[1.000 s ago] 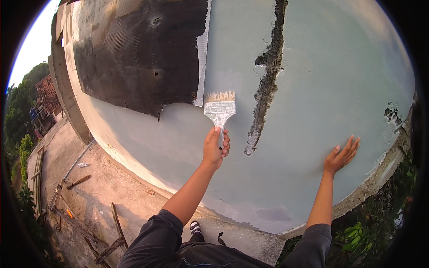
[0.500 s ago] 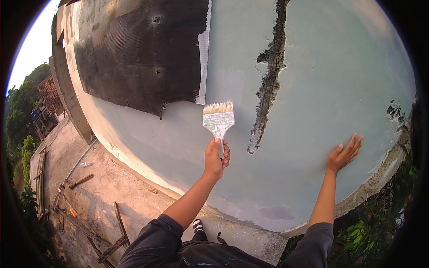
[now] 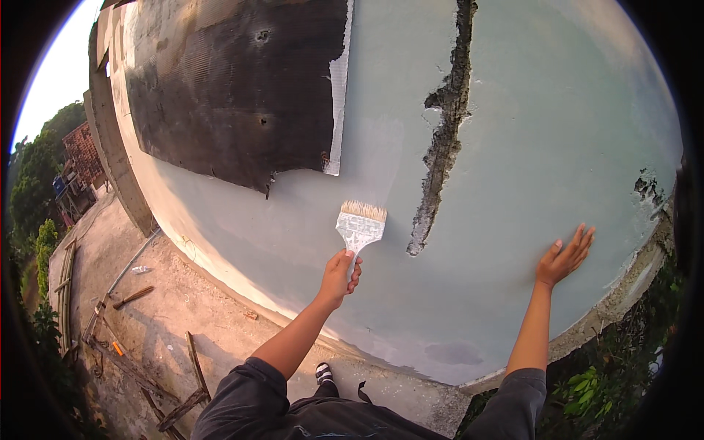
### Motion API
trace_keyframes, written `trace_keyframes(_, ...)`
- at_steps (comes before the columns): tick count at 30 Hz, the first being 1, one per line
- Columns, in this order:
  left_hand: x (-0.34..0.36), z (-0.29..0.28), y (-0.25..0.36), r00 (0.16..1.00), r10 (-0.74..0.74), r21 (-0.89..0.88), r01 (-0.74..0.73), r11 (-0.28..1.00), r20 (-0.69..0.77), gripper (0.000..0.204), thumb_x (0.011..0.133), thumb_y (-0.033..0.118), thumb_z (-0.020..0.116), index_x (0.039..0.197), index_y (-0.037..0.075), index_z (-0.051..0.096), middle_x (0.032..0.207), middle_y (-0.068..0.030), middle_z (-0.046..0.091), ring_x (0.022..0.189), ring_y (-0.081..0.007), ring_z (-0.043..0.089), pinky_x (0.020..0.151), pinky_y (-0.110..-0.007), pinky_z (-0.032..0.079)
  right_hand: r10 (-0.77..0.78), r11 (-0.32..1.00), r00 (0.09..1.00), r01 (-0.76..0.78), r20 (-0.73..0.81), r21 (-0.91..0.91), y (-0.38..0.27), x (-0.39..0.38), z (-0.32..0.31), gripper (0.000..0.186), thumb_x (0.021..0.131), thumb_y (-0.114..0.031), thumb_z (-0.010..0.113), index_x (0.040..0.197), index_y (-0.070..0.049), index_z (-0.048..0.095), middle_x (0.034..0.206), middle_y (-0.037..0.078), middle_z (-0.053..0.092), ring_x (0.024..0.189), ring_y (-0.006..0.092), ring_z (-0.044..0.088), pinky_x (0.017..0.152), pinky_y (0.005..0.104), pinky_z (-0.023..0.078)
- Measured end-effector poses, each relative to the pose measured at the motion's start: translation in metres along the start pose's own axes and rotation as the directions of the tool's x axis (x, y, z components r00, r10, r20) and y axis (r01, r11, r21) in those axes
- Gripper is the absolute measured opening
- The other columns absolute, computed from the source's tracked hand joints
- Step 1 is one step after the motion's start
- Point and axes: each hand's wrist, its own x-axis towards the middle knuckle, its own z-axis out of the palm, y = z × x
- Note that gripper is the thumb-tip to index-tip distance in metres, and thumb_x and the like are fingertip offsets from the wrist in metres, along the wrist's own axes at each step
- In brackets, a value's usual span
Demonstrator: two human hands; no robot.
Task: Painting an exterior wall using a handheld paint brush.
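My left hand (image 3: pixel 340 277) is closed round the handle of a wide, flat paintbrush (image 3: pixel 360 229), its ferrule and handle smeared white. The pale bristles point up along a pale blue-green wall (image 3: pixel 543 139); whether they touch it I cannot tell. Flat against that same wall, farther right, rests my right hand (image 3: pixel 565 256), fingers stretched out and holding nothing. A rough, dark vertical gouge (image 3: pixel 444 139) runs down the wall between the two hands. Above and left of the brush hangs a dark ribbed sheet (image 3: pixel 242 88) with a torn lower edge.
Wooden pieces (image 3: pixel 194 367) lie on the concrete ground (image 3: pixel 165 312) at lower left, near a brush-like tool (image 3: pixel 133 296) and long poles (image 3: pixel 66 293). A rough ledge (image 3: pixel 623 312) edges the wall at right, above green plants (image 3: pixel 587 389). My foot (image 3: pixel 324 373) stands by the wall base.
My left hand has drawn the paintbrush downward along the wall, below the dark sheet's corner. My right hand stays in place on the wall.
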Motion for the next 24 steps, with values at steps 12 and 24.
trace_keyframes(12, 0.016, 0.036, 0.097, 0.939, 0.309, 0.067, -0.321, 0.945, 0.151, 0.031, 0.102, 0.034, 0.041, 0.094, 0.007, 0.054, 0.063, 0.0009, 0.046, 0.047, -0.0061, 0.037, 0.041, -0.021, 0.029, -0.003, 1.0, 1.0, 0.003, 0.002, -0.008, -0.001, 0.002, -0.002, 0.058, 0.1, -0.044, 0.032, 0.149, -0.013, 0.036, 0.157, 0.012, 0.029, 0.144, 0.0352, 0.027, 0.114, 0.0535, 0.018)
trace_keyframes(24, 0.042, 0.024, 0.098, 0.973, 0.191, 0.126, -0.207, 0.97, 0.133, 0.035, 0.101, 0.041, 0.042, 0.093, 0.009, 0.054, 0.064, 0.002, 0.046, 0.049, -0.0058, 0.038, 0.042, -0.021, 0.028, -0.013, 1.0, 1.0, 0.013, 0.0, -0.024, 0.001, 0.0, 0.0, 0.058, 0.1, -0.044, 0.032, 0.149, -0.013, 0.037, 0.157, 0.012, 0.029, 0.144, 0.0351, 0.028, 0.114, 0.0534, 0.019)
